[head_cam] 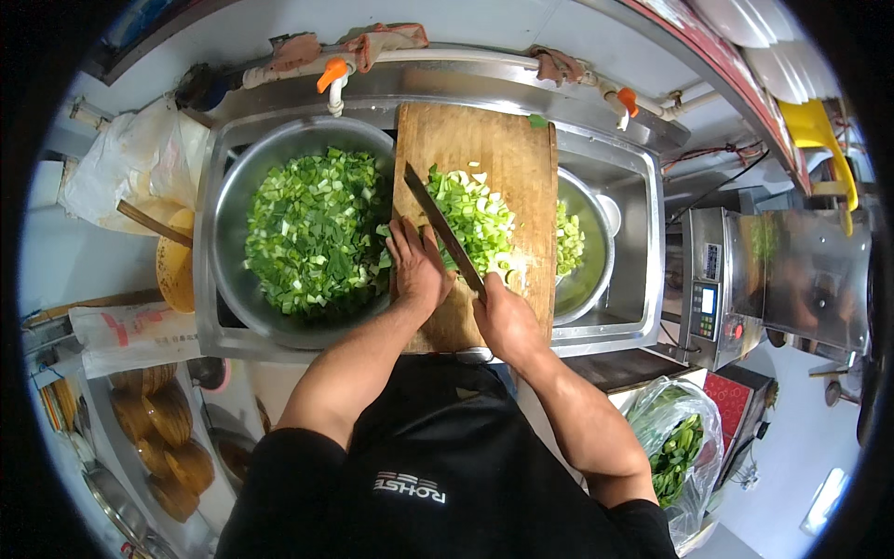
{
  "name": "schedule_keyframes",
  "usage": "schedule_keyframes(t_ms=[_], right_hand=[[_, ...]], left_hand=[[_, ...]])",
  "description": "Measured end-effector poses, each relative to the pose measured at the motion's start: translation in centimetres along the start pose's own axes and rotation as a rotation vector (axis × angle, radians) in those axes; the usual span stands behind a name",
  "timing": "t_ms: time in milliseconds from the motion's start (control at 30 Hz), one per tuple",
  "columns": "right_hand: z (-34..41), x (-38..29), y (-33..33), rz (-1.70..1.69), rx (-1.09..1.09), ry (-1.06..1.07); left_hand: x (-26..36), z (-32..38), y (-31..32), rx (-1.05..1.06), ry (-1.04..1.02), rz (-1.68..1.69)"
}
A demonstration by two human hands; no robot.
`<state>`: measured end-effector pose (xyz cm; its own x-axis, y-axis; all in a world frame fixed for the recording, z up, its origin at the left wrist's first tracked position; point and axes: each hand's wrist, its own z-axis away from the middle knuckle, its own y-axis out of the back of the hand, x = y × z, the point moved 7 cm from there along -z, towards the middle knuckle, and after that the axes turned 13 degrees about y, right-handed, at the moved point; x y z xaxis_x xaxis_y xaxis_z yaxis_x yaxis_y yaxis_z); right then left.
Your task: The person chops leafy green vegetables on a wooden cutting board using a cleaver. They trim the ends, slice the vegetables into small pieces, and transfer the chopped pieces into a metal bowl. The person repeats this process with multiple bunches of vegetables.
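Note:
My right hand (508,318) grips a kitchen knife (445,227) whose blade slants up and left over a wooden cutting board (482,140). Right of the blade lies a pile of chopped pale and green vegetable (475,216). My left hand (419,269) rests with fingers extended at the board's left edge, left of the blade, over green leaves; what lies beneath the palm is hidden. A large metal bowl (234,279) at the left holds chopped greens (314,230). Partly under the board's right side, a smaller metal bowl (594,283) holds pale chopped pieces (569,241).
The board spans a steel double sink (639,230). Orange-handled taps (334,77) (626,103) are on the wall pipe behind. A machine with a keypad (705,300) stands right; a plastic bag of leafy greens (674,461) is at lower right. A white plastic bag (140,168) lies left.

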<state>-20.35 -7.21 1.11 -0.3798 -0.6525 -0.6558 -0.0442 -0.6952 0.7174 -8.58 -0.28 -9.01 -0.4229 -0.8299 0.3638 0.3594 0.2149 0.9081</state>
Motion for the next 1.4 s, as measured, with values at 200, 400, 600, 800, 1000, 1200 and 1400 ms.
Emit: schedule_keyframes(t_ms=[200,400,600,800,1000,1200,1400], right_hand=[[2.1,4.5,-5.6,0.128,-0.095,-0.226],[-3.9,3.4,-3.3,-0.012,-0.003,-0.012],[0.6,0.2,-0.7,0.064,-0.095,-0.096],[1.8,5.8,-7.1,0.152,-0.027,-0.13],[-3.8,2.2,-1.6,0.071,-0.076,-0.052],[1.6,0.1,-1.5,0.153,-0.213,-0.13],[0.8,5.6,-7.9,0.081,-0.032,-0.099]], left_hand=[[-0.5,1.1,1.1,-0.102,-0.046,-0.129],[-1.2,2.6,0.1,-0.112,-0.122,-0.149],[-1.6,0.9,-0.9,0.016,0.022,0.067],[-1.7,2.5,-0.2,-0.067,-0.102,0.006],[-2.0,2.5,1.3,0.116,-0.213,0.043],[-3.9,2.1,1.6,0.149,-0.069,0.267],[-3.0,3.3,0.3,0.041,-0.343,0.116]])
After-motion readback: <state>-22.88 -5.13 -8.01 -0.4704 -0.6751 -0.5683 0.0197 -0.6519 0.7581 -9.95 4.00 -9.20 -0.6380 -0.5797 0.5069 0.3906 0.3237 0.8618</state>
